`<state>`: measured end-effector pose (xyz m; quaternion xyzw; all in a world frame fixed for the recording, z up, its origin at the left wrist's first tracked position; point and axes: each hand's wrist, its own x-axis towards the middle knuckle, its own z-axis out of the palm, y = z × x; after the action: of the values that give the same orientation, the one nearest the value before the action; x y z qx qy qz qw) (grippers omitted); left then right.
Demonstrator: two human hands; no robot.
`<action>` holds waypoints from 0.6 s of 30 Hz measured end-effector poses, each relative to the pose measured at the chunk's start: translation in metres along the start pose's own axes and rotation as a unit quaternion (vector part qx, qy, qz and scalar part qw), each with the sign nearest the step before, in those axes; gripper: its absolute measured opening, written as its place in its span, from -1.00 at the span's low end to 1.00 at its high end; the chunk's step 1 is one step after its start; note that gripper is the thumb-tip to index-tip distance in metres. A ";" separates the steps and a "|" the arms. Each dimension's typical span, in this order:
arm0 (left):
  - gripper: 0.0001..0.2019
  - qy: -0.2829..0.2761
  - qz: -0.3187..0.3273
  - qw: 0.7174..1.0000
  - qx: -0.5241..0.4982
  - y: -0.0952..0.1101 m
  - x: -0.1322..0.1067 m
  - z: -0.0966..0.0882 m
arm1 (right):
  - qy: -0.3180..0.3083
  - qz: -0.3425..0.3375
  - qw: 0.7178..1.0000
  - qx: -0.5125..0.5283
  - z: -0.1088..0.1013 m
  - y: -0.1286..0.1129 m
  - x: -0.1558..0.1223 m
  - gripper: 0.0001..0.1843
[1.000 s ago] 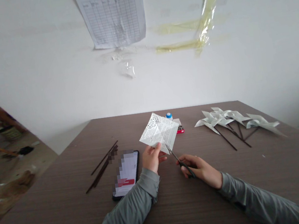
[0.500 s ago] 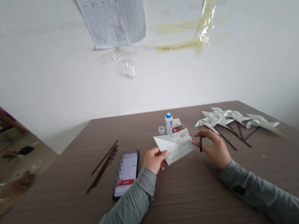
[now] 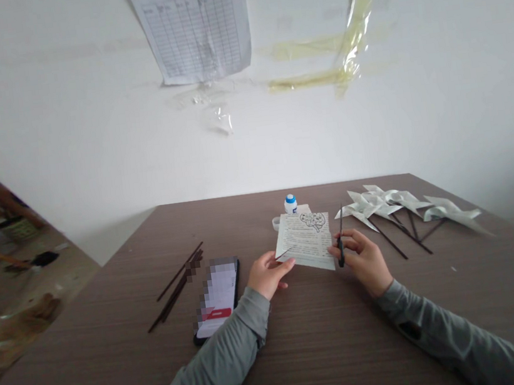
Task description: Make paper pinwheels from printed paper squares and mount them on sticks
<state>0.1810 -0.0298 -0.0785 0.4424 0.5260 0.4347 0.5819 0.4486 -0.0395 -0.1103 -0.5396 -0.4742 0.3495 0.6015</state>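
A printed sheet of paper (image 3: 306,243) with a line drawing in its upper right is held up above the table, its lower left edge pinched by my left hand (image 3: 268,274). A slit or fold line shows near that edge. Dark-handled scissors (image 3: 341,249) are in my right hand (image 3: 367,259), blades pointing up, just beside the paper's right edge. My right fingers are closed round the handles and seem to touch that edge. Behind the paper stands a white bottle with a blue cap (image 3: 291,204), its lower part hidden, and a small translucent cup (image 3: 277,222), partly covered.
Several paper pinwheels (image 3: 376,202) on brown sticks lie at the back right of the table (image 3: 315,349). Loose brown sticks (image 3: 175,290) and a phone (image 3: 217,299) lie on the left. A white wall rises behind, with a taped printed sheet (image 3: 198,30).
The paper has turned in my hands, its drawing now facing me more squarely and covering more of the bottle. My right hand with the scissors has shifted slightly left and down.
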 end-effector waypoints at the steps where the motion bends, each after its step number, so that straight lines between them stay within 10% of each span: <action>1: -0.71 -0.002 -0.007 1.000 -0.007 -0.003 0.002 0.002 | 0.002 0.006 1.000 0.010 0.002 -0.001 -0.002 -0.16; 18: -0.74 0.034 0.004 0.998 -0.058 -0.004 -0.001 0.001 | -0.001 -0.039 0.999 -0.037 0.010 -0.003 -0.010 -0.13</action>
<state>0.1822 -0.0315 -0.0818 0.3945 0.5176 0.4815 0.5871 0.4355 -0.0462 -0.1097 -0.5423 -0.5079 0.3083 0.5940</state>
